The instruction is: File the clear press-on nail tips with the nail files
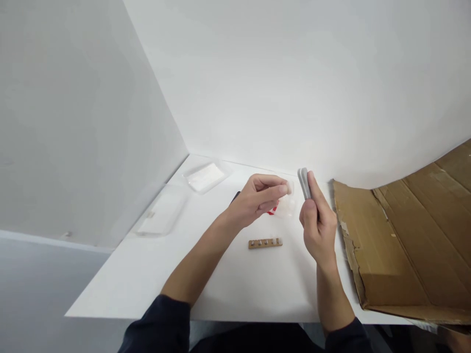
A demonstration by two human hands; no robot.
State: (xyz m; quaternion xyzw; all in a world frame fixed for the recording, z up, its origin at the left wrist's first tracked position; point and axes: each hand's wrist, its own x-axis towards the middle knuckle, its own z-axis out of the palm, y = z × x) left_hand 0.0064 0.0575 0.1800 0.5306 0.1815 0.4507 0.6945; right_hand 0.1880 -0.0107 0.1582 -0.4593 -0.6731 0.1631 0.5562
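Note:
My left hand (260,198) is closed in a pinch on a small whitish piece (290,187), held above the table. My right hand (318,223) is wrapped round a grey, flat, two-layered tool (303,182) with rounded ends, held upright beside the left hand. The tool and the small piece are apart. Below the hands, a narrow wooden strip (265,246) lies on the white table, with several small metal pegs in a row. Whitish pieces sit at its right end. Behind the left hand lies a clear plastic package (286,208) with red print, partly hidden.
At the back left of the white table (221,294) lies a clear plastic bag (206,177) with white contents. A clear tray (160,215) is nearer the left edge. A dark object (236,196) shows behind my left wrist. Cardboard (405,245) covers the right side; walls stand behind and left.

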